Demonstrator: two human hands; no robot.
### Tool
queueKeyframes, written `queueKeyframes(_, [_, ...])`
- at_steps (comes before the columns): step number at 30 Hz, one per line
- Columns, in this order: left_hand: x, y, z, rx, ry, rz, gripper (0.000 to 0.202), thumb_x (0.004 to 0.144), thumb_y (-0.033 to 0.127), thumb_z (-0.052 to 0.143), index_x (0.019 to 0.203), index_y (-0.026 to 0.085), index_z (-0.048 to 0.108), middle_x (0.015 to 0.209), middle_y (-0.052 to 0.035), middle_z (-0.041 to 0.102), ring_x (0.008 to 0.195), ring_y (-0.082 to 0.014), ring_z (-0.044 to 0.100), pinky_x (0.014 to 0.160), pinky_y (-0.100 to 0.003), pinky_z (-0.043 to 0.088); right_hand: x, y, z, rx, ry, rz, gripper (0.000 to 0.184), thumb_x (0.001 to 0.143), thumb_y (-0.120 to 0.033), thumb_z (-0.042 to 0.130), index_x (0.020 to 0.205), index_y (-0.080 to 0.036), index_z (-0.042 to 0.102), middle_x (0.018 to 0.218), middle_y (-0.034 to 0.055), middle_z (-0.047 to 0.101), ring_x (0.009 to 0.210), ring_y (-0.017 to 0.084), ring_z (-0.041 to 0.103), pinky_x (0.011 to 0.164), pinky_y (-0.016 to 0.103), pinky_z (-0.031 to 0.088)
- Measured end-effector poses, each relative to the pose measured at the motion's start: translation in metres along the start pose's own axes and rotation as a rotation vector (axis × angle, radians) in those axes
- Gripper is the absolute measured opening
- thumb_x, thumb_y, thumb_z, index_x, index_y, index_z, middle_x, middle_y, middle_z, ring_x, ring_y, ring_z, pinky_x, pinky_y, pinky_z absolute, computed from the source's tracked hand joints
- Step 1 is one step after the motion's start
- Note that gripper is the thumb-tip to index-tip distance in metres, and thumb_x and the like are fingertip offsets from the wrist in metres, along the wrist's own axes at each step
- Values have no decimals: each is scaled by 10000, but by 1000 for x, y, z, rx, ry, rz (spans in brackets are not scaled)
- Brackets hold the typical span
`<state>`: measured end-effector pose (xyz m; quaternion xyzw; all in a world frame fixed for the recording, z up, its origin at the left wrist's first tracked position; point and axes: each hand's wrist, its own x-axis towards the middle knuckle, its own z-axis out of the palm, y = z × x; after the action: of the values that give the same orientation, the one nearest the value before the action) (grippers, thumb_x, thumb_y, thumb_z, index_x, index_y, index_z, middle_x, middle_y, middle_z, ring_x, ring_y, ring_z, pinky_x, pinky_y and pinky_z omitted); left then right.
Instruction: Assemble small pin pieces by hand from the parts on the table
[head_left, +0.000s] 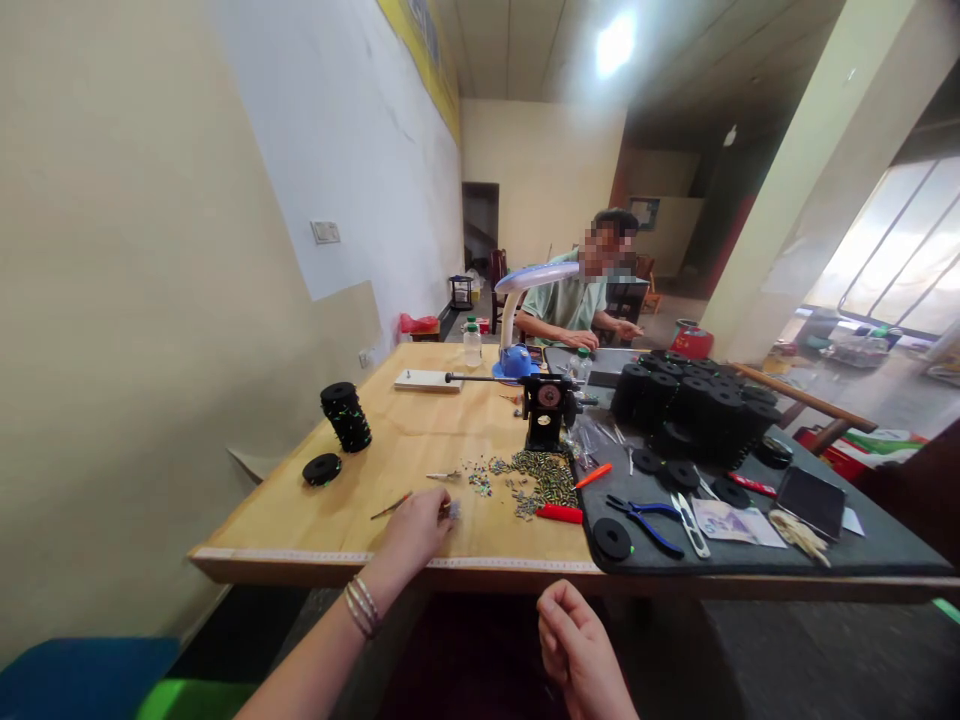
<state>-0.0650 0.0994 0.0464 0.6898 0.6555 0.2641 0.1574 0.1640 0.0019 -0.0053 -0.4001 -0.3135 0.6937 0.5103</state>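
My left hand [416, 528] rests low over the wooden table near its front edge, fingers curled down and closed. By its fingertips is a small bluish, see-through bit [453, 510], too small to name. Just beyond lie a thin metal-tipped tool [442, 475], a scatter of tiny coloured beads [480, 478] and a heap of small greenish-gold metal pieces [546, 475]. To its left lies a slim pointed tool [391, 506]. My right hand [574, 640] hangs before the table edge with fingers pinched together; whatever they hold is hidden.
Behind the heap stands a black hand-cranked winder [545, 410] with a long rod. A stack of black foam spools [346, 416] is at left, many more spools [697, 400] at right. Blue-handled pliers [651, 522] and snips [690, 525] lie on the dark mat. Across sits a person [566, 305].
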Motion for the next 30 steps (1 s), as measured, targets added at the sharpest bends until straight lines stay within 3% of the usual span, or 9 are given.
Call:
queueKeyframes(4, [-17,15,2,-26,70,95,171,818,167,540,941,174,658,1059,-127,683,1055,-279,577,938,-387,399,-2,0,0,9,51,-45,487,653,-574,777,711,-201,469,496,-114,376,420,30,189,391,178,110])
queueKeyframes(6, [-34,28,9,-188,62,115,177,851,258,536,938,177,667,970,-103,698,956,-261,606,885,-373,434,-3,0,2,11,63,-55,488,657,-577,773,708,-201,465,500,-113,384,415,29,196,388,177,119])
queueKeyframes(9, [-60,49,27,-706,-199,-26,205,756,346,671,841,160,690,772,-54,693,727,-198,611,667,-283,461,-3,1,4,1,54,-78,482,673,-577,761,714,-199,465,503,-112,394,408,26,201,387,174,123])
queueKeyframes(11, [-73,60,42,-997,-353,-199,295,697,378,740,873,144,700,757,-36,675,656,-147,573,533,-216,385,-3,3,6,-21,34,-87,478,687,-582,749,719,-194,472,499,-109,403,405,24,213,390,171,132])
queueKeyframes(15, [-80,72,66,-1350,-470,-392,372,597,410,835,778,120,687,628,13,590,517,-71,481,441,-175,226,-3,6,5,-53,-2,-80,493,687,-601,737,706,-195,458,489,-105,421,389,24,234,385,170,146])
queueKeyframes(20, [-81,71,78,-1412,-466,-369,386,606,432,836,648,138,590,515,44,539,422,-67,458,444,-198,237,-3,10,7,-73,-9,-101,480,693,-593,735,700,-199,462,496,-88,469,382,36,292,387,169,194])
queueKeyframes(24, [-83,70,71,-1357,-433,-292,361,665,452,798,692,142,616,617,24,601,463,-67,448,472,-204,301,-7,0,3,-219,-39,-177,417,752,-574,688,718,-181,554,591,-12,599,504,111,510,506,216,389])
queueKeyframes(27, [-84,68,64,-1289,-412,-220,337,711,445,768,696,144,617,854,-48,690,651,-108,535,540,-203,367,-12,-23,-19,-537,127,-407,317,857,-490,605,818,-179,652,761,47,686,745,200,622,684,273,462])
queueKeyframes(30, [-85,63,66,-1277,-448,-238,344,724,465,752,712,163,586,810,-46,692,733,-143,572,546,-203,385,-9,-54,-55,-797,398,-598,253,889,-430,564,867,-195,656,831,67,708,798,234,639,737,299,467])
